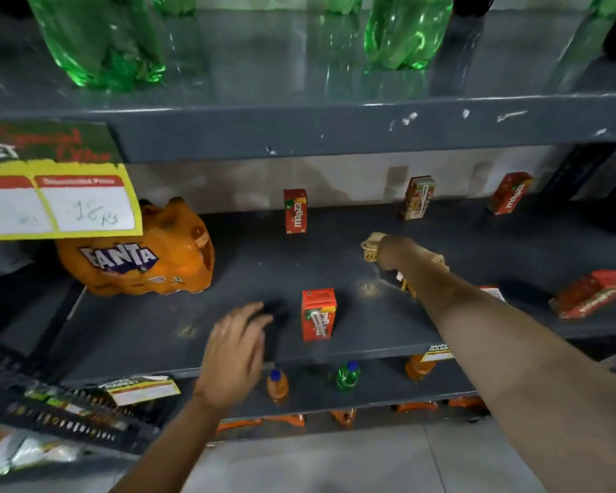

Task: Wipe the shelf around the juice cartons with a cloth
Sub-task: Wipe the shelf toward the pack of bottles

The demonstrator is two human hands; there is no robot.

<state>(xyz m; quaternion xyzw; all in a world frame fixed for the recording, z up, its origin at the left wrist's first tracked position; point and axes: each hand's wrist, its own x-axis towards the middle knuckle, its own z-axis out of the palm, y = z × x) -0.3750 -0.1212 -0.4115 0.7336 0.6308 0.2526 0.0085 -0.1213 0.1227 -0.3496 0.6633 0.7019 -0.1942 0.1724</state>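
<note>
On the dark grey middle shelf my right hand reaches deep in and presses a tan cloth onto the surface. Red juice cartons stand around it: one at the front, one at the back middle, one at the back with its straw side showing, and a tilted one at the back right. A carton lies flat at the right. Another carton is partly hidden behind my right forearm. My left hand hovers open at the shelf's front edge, left of the front carton.
An orange Fanta multipack sits at the shelf's left. A yellow price sign hangs from the upper shelf, which holds green bottles. Small bottles stand on the lower shelf. Snack packets fill a rack at the lower left.
</note>
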